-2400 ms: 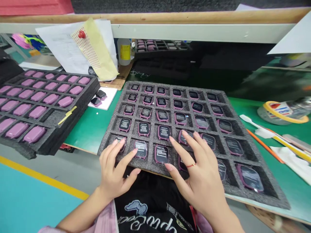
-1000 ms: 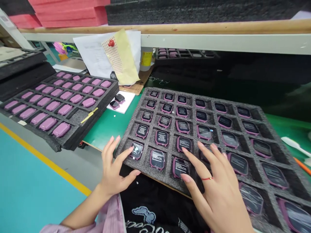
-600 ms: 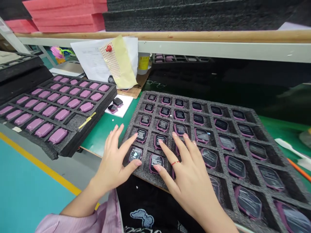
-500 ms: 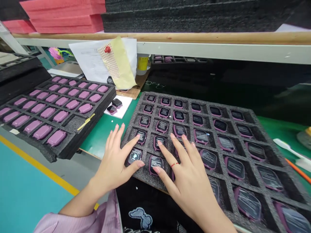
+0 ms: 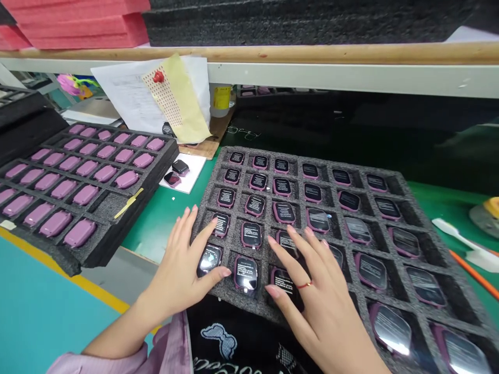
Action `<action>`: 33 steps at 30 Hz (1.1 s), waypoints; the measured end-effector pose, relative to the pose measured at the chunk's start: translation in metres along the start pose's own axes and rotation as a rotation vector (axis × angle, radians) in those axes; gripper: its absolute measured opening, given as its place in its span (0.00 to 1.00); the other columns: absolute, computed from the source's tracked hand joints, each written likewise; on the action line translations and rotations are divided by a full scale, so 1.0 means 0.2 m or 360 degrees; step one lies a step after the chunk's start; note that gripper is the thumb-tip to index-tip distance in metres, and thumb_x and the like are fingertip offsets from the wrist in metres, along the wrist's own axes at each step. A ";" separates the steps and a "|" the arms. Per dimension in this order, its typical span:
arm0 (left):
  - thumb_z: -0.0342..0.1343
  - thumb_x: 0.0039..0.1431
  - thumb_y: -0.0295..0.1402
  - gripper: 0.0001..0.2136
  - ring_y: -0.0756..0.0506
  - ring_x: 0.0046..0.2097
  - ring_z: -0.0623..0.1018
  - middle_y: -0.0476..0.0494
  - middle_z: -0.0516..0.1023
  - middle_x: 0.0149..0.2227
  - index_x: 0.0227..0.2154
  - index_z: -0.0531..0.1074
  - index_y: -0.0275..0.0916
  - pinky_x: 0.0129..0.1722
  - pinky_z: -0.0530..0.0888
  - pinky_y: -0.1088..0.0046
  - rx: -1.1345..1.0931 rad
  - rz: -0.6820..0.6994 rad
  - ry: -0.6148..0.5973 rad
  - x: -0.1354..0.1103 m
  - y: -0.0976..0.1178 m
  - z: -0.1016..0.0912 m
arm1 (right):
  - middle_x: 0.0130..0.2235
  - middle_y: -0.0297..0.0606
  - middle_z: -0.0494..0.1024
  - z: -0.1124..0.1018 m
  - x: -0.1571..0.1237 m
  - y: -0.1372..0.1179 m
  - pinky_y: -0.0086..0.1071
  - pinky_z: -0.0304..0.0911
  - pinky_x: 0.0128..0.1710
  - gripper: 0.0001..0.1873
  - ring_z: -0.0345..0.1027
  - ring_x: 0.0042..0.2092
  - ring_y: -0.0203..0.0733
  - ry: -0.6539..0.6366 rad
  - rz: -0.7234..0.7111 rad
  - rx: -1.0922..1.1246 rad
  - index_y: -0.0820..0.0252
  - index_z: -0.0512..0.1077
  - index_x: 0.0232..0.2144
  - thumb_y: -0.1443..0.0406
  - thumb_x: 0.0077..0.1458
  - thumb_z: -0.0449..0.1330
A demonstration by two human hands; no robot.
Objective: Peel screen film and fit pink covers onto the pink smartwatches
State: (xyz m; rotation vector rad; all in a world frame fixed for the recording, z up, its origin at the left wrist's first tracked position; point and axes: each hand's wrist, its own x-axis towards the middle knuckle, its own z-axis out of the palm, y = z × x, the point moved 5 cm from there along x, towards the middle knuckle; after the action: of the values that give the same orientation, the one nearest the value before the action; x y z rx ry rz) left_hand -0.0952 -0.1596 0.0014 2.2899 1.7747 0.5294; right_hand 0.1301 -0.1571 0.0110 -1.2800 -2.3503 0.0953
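Note:
A dark grey foam tray [image 5: 234, 243] holds rows of purple-cased smartwatches, most with lines of white text on their screens. My left hand [image 5: 183, 259] is spread at the tray's near left corner, its thumb and index finger around a watch with a clock face [image 5: 209, 259]. Fingers apart, my right hand [image 5: 322, 291] hovers over or rests on the near middle of the tray. Its thumb and index finger lie by a watch with text [image 5: 283, 280]; I cannot tell whether they touch it. Between my hands a lit watch [image 5: 246, 272] sits in its slot. Neither hand grips anything.
A second foam tray [image 5: 113, 228] on the left holds purple watch cases. Two dark watch pieces [image 5: 180, 167] lie on a white pad [image 5: 194, 174]. Papers [image 5: 125, 93] hang from the shelf edge [image 5: 312, 75]. A white brush [image 5: 454, 227] and an orange stick [image 5: 475, 274] lie at right.
My right hand has moved right, from the second column of watches to the third. My left hand stays near the corner watch. The view has shifted slightly.

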 end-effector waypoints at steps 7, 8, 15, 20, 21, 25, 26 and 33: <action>0.51 0.66 0.53 0.34 0.28 0.74 0.45 0.35 0.39 0.75 0.70 0.52 0.47 0.68 0.55 0.38 0.0003 -0.0007 -0.0003 -0.01 0.00 0.00 | 0.70 0.49 0.57 -0.11 0.00 0.14 0.64 0.55 0.65 0.28 0.45 0.72 0.61 -0.0119 -0.0159 -0.0054 0.57 0.57 0.68 0.57 0.70 0.48; 0.51 0.66 0.54 0.36 0.29 0.74 0.45 0.33 0.39 0.75 0.71 0.50 0.45 0.68 0.55 0.38 -0.0003 -0.0022 0.0003 -0.01 0.00 0.00 | 0.70 0.49 0.57 -0.12 0.02 0.15 0.64 0.55 0.66 0.27 0.45 0.73 0.60 -0.0121 -0.0185 -0.0052 0.57 0.58 0.68 0.57 0.70 0.48; 0.52 0.65 0.54 0.38 0.29 0.74 0.49 0.33 0.43 0.75 0.72 0.48 0.46 0.67 0.58 0.39 -0.0062 -0.0063 -0.0078 0.06 0.00 -0.02 | 0.68 0.51 0.62 -0.06 0.18 0.19 0.60 0.58 0.65 0.31 0.50 0.71 0.58 -0.0164 -0.0273 -0.0015 0.60 0.56 0.69 0.54 0.70 0.50; 0.53 0.66 0.52 0.34 0.29 0.74 0.49 0.33 0.43 0.75 0.70 0.54 0.46 0.67 0.58 0.38 -0.0036 -0.0089 -0.0001 0.17 -0.03 -0.03 | 0.70 0.55 0.57 0.04 0.28 0.21 0.66 0.55 0.64 0.33 0.46 0.72 0.65 -0.0276 -0.0272 -0.0066 0.60 0.58 0.69 0.51 0.69 0.51; 0.53 0.66 0.52 0.34 0.29 0.74 0.48 0.33 0.43 0.75 0.70 0.55 0.46 0.67 0.58 0.38 -0.0031 -0.0084 0.0007 0.19 -0.03 -0.03 | 0.70 0.55 0.57 0.05 0.30 0.22 0.66 0.54 0.65 0.33 0.45 0.72 0.65 -0.0284 -0.0267 -0.0069 0.60 0.59 0.69 0.50 0.68 0.51; 0.51 0.66 0.54 0.34 0.29 0.74 0.46 0.32 0.41 0.75 0.70 0.55 0.46 0.67 0.56 0.38 -0.0002 -0.0084 -0.0049 0.25 -0.04 -0.02 | 0.70 0.57 0.58 0.09 0.35 0.21 0.66 0.53 0.65 0.33 0.46 0.72 0.66 -0.0290 -0.0246 -0.0084 0.60 0.62 0.67 0.49 0.68 0.50; 0.50 0.66 0.54 0.34 0.29 0.74 0.45 0.31 0.40 0.75 0.70 0.55 0.46 0.68 0.56 0.38 0.0009 -0.0089 -0.0070 0.26 -0.04 -0.01 | 0.70 0.57 0.58 0.09 0.36 0.21 0.66 0.53 0.65 0.33 0.46 0.71 0.67 -0.0289 -0.0249 -0.0086 0.61 0.63 0.67 0.48 0.68 0.50; 0.49 0.65 0.56 0.34 0.26 0.74 0.46 0.31 0.41 0.75 0.69 0.58 0.45 0.67 0.55 0.36 0.0057 -0.0071 -0.0076 0.32 -0.03 0.00 | 0.71 0.57 0.56 0.02 0.36 0.23 0.66 0.53 0.65 0.34 0.45 0.72 0.66 -0.0227 -0.0244 -0.0074 0.61 0.58 0.69 0.49 0.69 0.48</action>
State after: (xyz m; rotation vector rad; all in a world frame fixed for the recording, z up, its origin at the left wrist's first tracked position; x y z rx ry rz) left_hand -0.0867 -0.0973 0.0090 2.2610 1.8224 0.4347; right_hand 0.1299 -0.0722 0.0206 -1.1433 -2.5776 0.0857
